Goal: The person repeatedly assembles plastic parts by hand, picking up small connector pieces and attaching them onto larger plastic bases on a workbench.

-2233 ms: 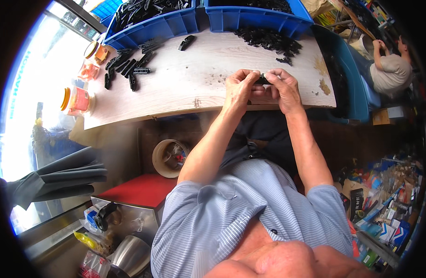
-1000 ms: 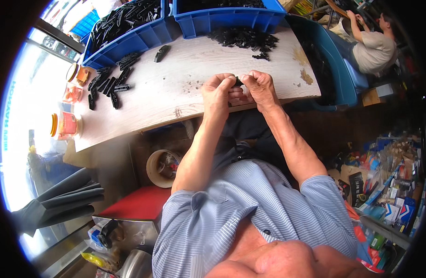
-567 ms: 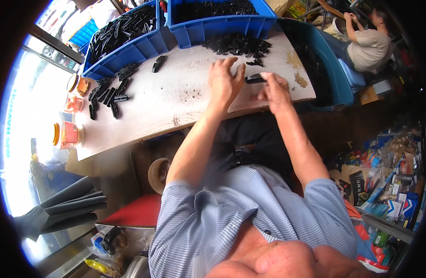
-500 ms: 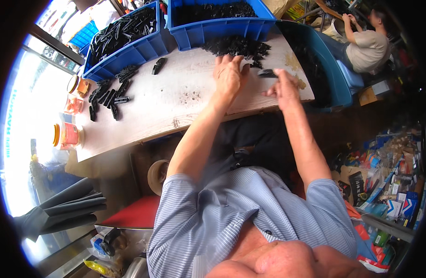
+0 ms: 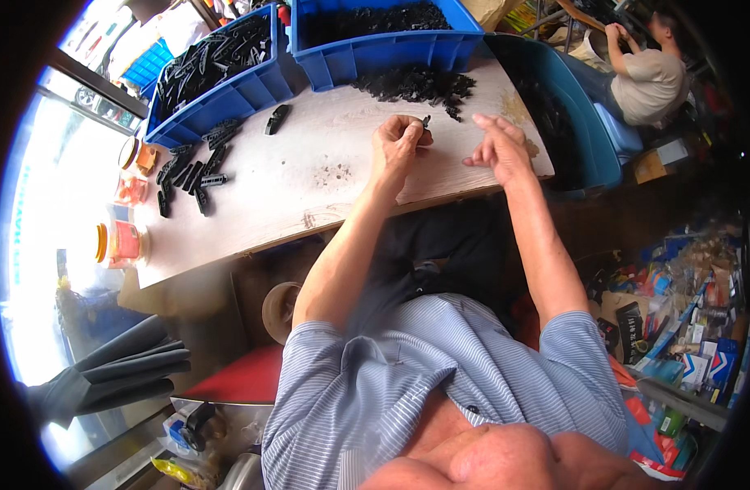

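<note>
Over the right part of the tabletop, my left hand (image 5: 398, 145) is closed in a pinch, with a small black plastic part (image 5: 426, 122) poking out at the fingertips. To its right, my right hand (image 5: 502, 152) has its index finger stretched out and the others loosely bent; nothing shows between its fingers. Just beyond both hands lies a loose pile of small black parts (image 5: 416, 86). Farther left, a single long black plastic piece (image 5: 278, 119) lies apart from a cluster of similar black pieces (image 5: 191, 173).
Two blue bins, a left one (image 5: 220, 88) and a right one (image 5: 383, 59), hold black parts along the far side. Lidded jars (image 5: 123, 241) stand at the left edge. A teal tub (image 5: 591, 135) adjoins the table's right end; another person (image 5: 648, 82) sits beyond it.
My left hand has drawn slightly back from the pile and closed on a small black part. The black piece seen at my right fingertips earlier no longer shows there.
</note>
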The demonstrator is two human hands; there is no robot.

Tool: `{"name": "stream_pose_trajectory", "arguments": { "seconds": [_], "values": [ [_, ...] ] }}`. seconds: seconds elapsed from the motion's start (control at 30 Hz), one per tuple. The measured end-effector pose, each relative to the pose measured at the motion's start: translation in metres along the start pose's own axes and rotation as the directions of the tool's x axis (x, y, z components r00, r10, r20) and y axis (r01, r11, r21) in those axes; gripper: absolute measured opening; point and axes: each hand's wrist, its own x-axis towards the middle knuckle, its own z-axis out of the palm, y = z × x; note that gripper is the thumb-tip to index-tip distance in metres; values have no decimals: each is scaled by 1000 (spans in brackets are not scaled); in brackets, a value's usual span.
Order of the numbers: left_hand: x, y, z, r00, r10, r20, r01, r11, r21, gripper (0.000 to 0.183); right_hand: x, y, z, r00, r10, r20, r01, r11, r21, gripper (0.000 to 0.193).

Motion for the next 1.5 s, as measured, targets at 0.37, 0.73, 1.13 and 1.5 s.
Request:
{"name": "stream_pose_trajectory", "arguments": {
  "seconds": [0.37,0.73,1.13,1.5],
  "values": [
    [-31,17,-5,982,-140,124,166,959,-231,8,-12,21,35,964,1,266,44,985,-166,31],
    [-41,25,-28,999,-11,-52,14,998,69,18,-14,36,43,935,-69,347,137,975,-175,22],
    [21,63,-195,807,554,-205,245,3,970,32,-20,35,49,961,-124,245,145,987,-69,20],
    [-50,36,-76,965,5,-261,-83,954,-288,30,-22,40,66,950,-168,262,121,975,189,11]
  ]
}}
